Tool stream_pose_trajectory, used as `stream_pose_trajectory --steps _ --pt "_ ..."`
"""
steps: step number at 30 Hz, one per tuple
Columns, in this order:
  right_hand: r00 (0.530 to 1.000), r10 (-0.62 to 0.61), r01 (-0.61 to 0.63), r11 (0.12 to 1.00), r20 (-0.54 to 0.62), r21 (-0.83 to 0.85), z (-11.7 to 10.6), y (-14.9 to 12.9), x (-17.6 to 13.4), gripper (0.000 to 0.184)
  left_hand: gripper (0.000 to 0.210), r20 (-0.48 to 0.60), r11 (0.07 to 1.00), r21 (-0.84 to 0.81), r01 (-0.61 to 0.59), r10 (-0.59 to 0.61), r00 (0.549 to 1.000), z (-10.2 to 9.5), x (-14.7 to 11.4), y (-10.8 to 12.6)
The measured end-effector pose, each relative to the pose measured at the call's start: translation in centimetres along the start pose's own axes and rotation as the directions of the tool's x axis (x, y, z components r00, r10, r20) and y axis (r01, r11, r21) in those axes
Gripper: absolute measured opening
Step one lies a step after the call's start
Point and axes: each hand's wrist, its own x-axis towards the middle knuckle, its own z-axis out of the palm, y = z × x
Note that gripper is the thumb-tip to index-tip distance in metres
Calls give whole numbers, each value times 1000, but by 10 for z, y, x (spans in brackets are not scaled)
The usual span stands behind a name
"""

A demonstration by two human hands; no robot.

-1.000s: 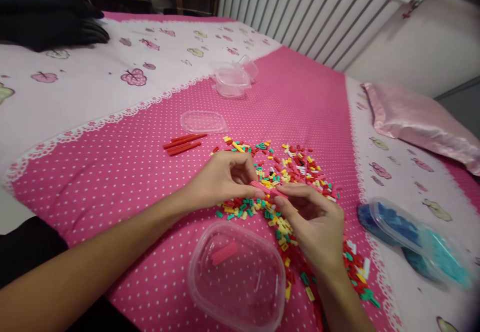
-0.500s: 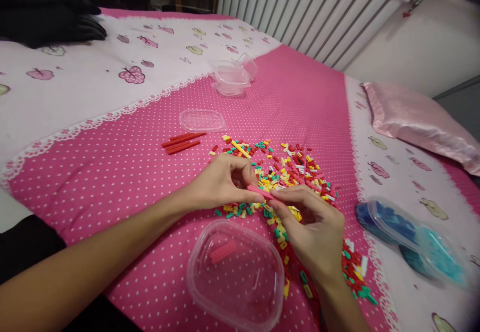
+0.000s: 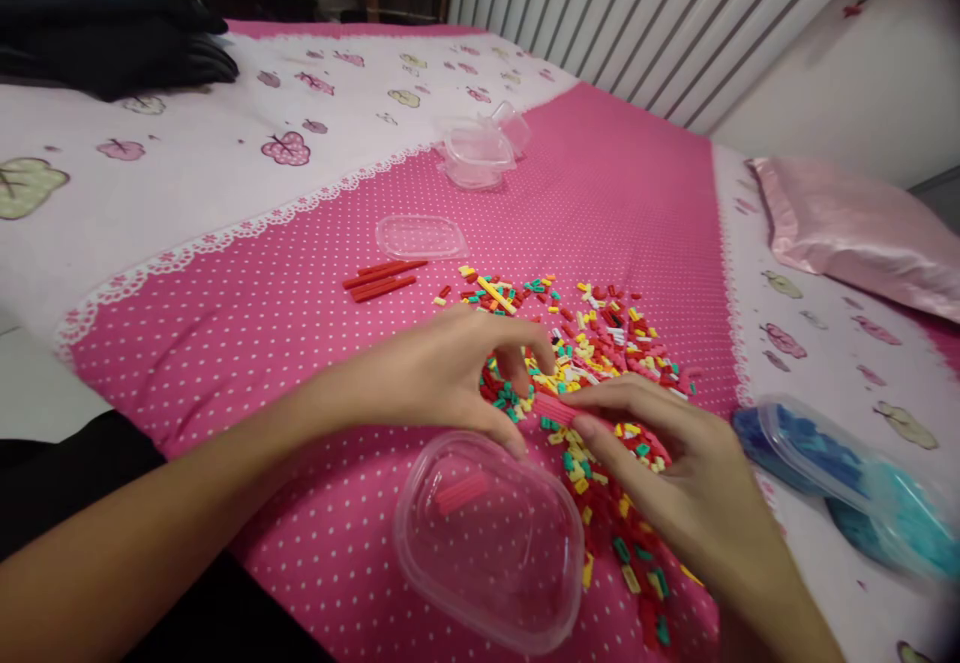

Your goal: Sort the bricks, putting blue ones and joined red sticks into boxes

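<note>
My right hand (image 3: 679,453) pinches a pink ridged plastic strip (image 3: 556,410) between thumb and fingers; its right end is hidden by the fingers. My left hand (image 3: 450,373) is open at the strip's left end, thumb and fingers spread apart and not gripping it. Under and behind both hands lies a pile of small plastic bricks (image 3: 600,343) in red, yellow, green, white and pink. Just in front of my left hand stands a clear plastic tub (image 3: 409,568) with another pink strip (image 3: 461,493) in it.
Several red rods (image 3: 382,288) and a yellow rod (image 3: 496,295) lie beyond my left hand, near a clear lid (image 3: 420,237). More clear tubs (image 3: 480,153) sit farther back. Containers of blue pieces (image 3: 814,448) and turquoise pieces (image 3: 900,518) are at right. A pink pillow (image 3: 855,233) lies behind them.
My left hand has let go of the pink strip and opened. The strip stays in my right hand. The whole view has shifted slightly.
</note>
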Motion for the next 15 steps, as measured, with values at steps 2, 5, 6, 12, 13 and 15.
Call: stream_pose_trajectory --steps 2,5,6,12,13,15 --pt "1000 -11 12 999 25 -35 -5 -6 -4 6 22 -1 971 239 -16 17 1000 -11 -8 11" --pt "990 -64 74 995 126 -73 -6 -17 -15 4 25 97 824 563 -59 5 995 -1 -25 30" --pt "980 -76 93 992 183 -85 -3 -20 -20 6 24 156 767 634 -94 -8 988 11 -32 33" --pt "948 -52 133 961 315 -241 25 -21 -42 8 23 173 612 780 -131 -9 985 61 -48 28" --pt "945 -57 141 959 321 -246 29 -23 -43 10 23 201 615 775 -147 -19 979 55 -46 28" --pt "932 -56 149 959 357 -240 34 -28 -43 17 23 282 664 727 -175 -56 958 32 -40 33"
